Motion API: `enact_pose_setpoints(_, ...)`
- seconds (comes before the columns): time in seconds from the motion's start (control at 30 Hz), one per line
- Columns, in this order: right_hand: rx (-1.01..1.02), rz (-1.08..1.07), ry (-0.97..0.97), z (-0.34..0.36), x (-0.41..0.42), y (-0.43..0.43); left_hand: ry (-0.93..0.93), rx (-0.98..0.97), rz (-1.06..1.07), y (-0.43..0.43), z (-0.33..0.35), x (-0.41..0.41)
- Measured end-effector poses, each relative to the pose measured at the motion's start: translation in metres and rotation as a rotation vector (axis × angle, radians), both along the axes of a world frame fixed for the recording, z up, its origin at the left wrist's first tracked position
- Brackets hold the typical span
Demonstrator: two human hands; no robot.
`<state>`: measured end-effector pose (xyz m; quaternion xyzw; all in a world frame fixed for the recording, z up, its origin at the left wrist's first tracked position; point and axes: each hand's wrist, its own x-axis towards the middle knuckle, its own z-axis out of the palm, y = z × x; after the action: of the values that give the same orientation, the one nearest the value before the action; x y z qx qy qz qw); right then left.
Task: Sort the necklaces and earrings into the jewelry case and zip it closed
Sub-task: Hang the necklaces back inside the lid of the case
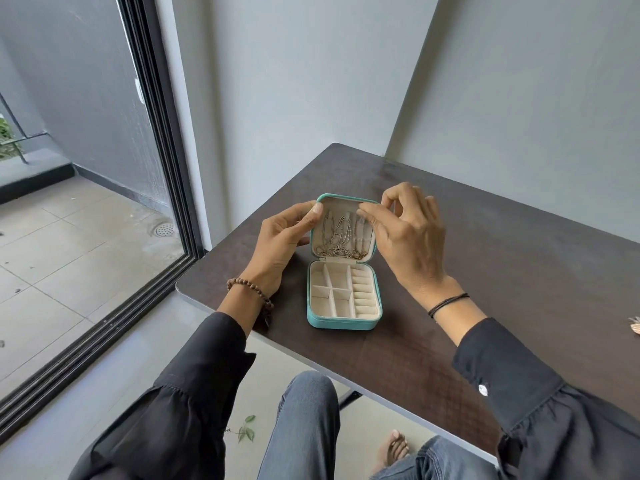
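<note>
Though the jewelry case [343, 320] lies open near the surface's [485, 271] left near edge, its zip cannot be made out. The necklaces [341, 239] hanging inside the raised lid [341, 206] are a tangle too fine to count. The left hand [280, 237] grips the lid's upper left corner, thumb in front, fingers hidden behind. The right hand [405, 230] pinches thumb to forefinger at the lid's upper right, other fingers arched. Whether it holds a chain or the rim, I cannot tell. Pale bits [635, 326] at the surface's right edge are cut off.
</note>
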<state>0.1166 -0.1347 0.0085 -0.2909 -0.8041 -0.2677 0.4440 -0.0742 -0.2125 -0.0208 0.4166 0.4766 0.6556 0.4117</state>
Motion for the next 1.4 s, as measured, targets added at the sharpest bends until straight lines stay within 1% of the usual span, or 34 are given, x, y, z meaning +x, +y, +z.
enact_pose_setpoints(0.17, -0.006, -0.045, 0.055, 0.002, -0.001, -0.005, 0.008, 0.004, -0.009, 0.000, -0.001, 0.000)
enact_pose_setpoints(0.3, -0.172, -0.091, 0.181, 0.005, -0.004, -0.009, 0.012, 0.000, -0.008, 0.000, -0.001, 0.000)
enact_pose_setpoints(0.37, -0.225, -0.083, 0.197, 0.007, -0.005, -0.010, 0.015, -0.003, -0.005, 0.000, -0.001, -0.001)
enact_pose_setpoints(0.63, -0.346, 0.000, 0.166, -0.001, 0.002, -0.015, 0.015, 0.006, 0.008, 0.001, -0.001, 0.000)
enact_pose_setpoints(0.9, -0.507, 0.134, 0.207, -0.020, 0.016, -0.035, 0.040, 0.019, 0.001, -0.001, -0.001, 0.001)
enact_pose_setpoints(1.03, -0.642, 0.098, 0.145, -0.026, 0.019, -0.045, 0.047, -0.007, 0.044, 0.001, -0.003, 0.002)
enact_pose_setpoints(1.13, -0.707, 0.074, 0.102, -0.030, 0.020, -0.053, 0.063, -0.016, 0.074, 0.000, -0.004, 0.002)
enact_pose_setpoints(1.33, -0.805, 0.068, 0.095, -0.030, 0.021, -0.066, 0.064, -0.067, 0.163, -0.004, -0.008, -0.001)
enact_pose_setpoints(1.4, -0.832, 0.073, 0.107, -0.030, 0.022, -0.070, 0.099, -0.080, 0.187, -0.008, -0.009, 0.001)
